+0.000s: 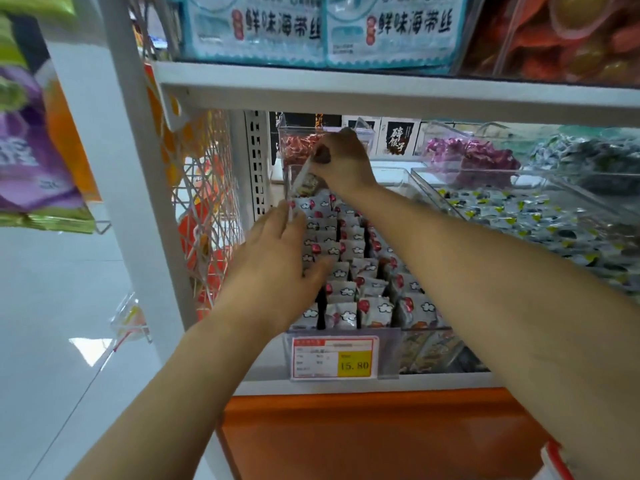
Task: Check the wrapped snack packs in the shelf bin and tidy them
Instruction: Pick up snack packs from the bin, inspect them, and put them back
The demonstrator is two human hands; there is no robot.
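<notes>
A clear shelf bin (415, 329) holds several rows of small white snack packs (349, 251) with red and cloud prints, standing upright. My left hand (277, 258) lies over the left rows with fingers spread, touching the packs. My right hand (341, 161) reaches to the bin's far end and pinches one snack pack (304, 180) by its top edge, lifted and tilted above the rows. The packs under my left palm are hidden.
A price tag (334, 357) reading 15.80 hangs on the bin front. To the right is a bin of grey-and-yellow wrapped sweets (526, 220). A shelf board (381, 95) is close overhead. A white upright post (138, 202) and wire rack (207, 209) stand left.
</notes>
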